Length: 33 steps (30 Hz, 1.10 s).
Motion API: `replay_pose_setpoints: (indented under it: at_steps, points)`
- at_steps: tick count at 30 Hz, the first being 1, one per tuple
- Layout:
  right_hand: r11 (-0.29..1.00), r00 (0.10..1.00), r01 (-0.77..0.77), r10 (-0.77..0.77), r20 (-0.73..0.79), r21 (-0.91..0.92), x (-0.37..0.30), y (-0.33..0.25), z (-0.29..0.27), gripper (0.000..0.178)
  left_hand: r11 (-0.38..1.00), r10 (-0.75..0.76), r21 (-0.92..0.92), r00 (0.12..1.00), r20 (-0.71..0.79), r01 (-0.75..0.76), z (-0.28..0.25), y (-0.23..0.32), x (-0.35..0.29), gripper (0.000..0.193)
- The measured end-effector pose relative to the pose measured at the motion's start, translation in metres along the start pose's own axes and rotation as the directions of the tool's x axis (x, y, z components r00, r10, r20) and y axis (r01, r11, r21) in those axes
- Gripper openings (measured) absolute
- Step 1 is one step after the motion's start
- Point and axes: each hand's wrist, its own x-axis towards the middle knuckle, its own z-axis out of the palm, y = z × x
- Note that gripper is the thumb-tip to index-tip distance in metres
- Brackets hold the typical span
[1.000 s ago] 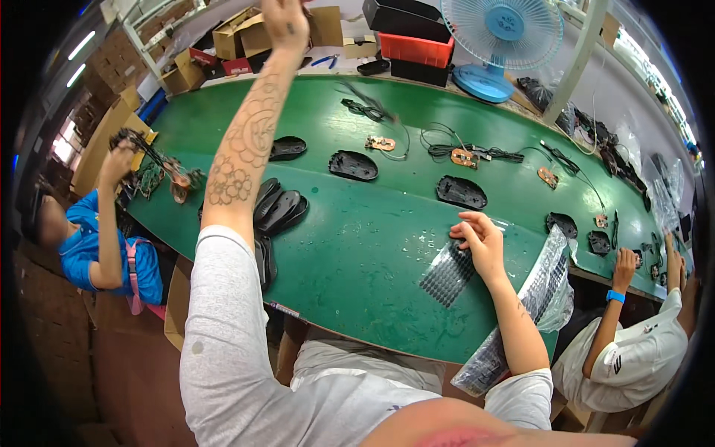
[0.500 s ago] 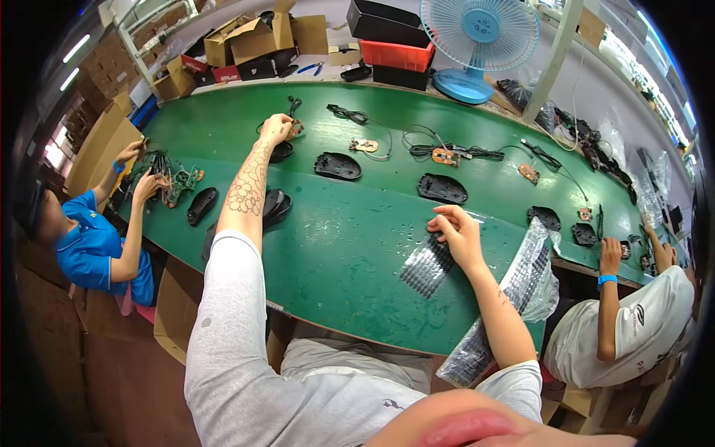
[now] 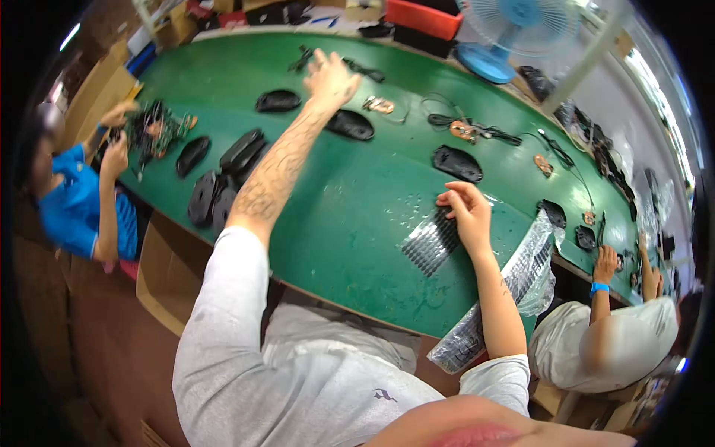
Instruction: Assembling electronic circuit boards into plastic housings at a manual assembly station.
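My left hand (image 3: pixel 330 80) reaches over the far part of the green table, its fingers stretched out and slightly blurred. Around it lie a bundled black cable (image 3: pixel 302 58), a second coiled cable (image 3: pixel 365 71) and a black mouse shell (image 3: pixel 350 125). Another mouse shell (image 3: pixel 278 100) sits left of my forearm. Any circuit board under the left hand is hidden. Bent together, the fingers of my right hand (image 3: pixel 471 217) are at the upper right edge of a sheet of small clear dots (image 3: pixel 430 242); whatever they pinch is too small to make out.
Several black mouse covers (image 3: pixel 216 195) are piled left of my arm. Small circuit boards (image 3: pixel 462 131) with cables and a shell (image 3: pixel 457 163) lie rightward. A plastic-wrapped strip (image 3: pixel 484 316) lies under my right forearm. Co-workers sit at both sides; a blue fan (image 3: pixel 485 63) stands behind.
My left hand has moved right from beside the left mouse shell, and its fingers have spread from a pinch on a small circuit board. My right hand stays near the dot sheet. The view has tilted.
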Motion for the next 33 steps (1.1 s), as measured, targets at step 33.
replay_pose_setpoints:
  at_steps: [33]
  points:
    - [0.977, 0.965, 0.208, -0.199, -0.173, 0.036, 0.014, 0.003, 0.001, 0.017, 0.449, 0.500, -0.677, 0.792, -0.351, -0.583, 0.028, 0.100, -0.052, 0.029]
